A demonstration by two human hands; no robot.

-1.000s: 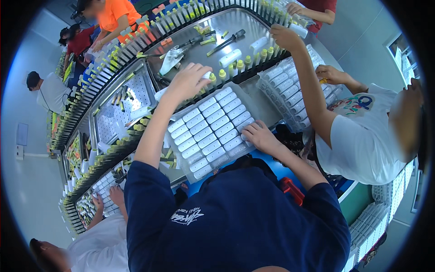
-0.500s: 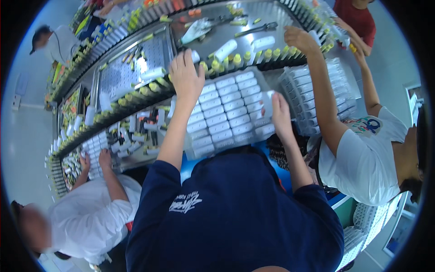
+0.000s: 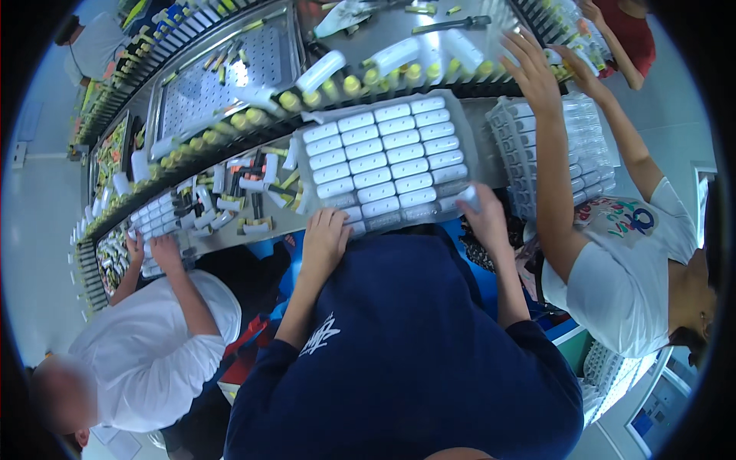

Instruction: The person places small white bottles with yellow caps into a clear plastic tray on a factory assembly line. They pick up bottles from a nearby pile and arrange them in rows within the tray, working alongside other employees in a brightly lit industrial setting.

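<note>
Fingers loosely bent and close together on the left hand (image 3: 325, 236), touching the lower-left corner of a clear tray (image 3: 462, 115), centre of the frame; impossible to tell whether gripping. Pinching a blurred white piece (image 3: 469, 199) between thumb and bent fingers of the right hand (image 3: 489, 220), at the tray's lower-right corner. Within, columns of white oblongs (image 3: 370, 162); yellow caps (image 3: 351, 85) at upper centre.

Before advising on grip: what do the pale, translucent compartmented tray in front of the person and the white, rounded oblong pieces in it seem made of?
Translucent compartmented tray: probably moulded plastic, glossy; its rim and bare pockets look partly clear, with glints. White oblong pieces: probably smooth, satin plastic, from their even white and soft sheen; coated metal is possible.
</note>
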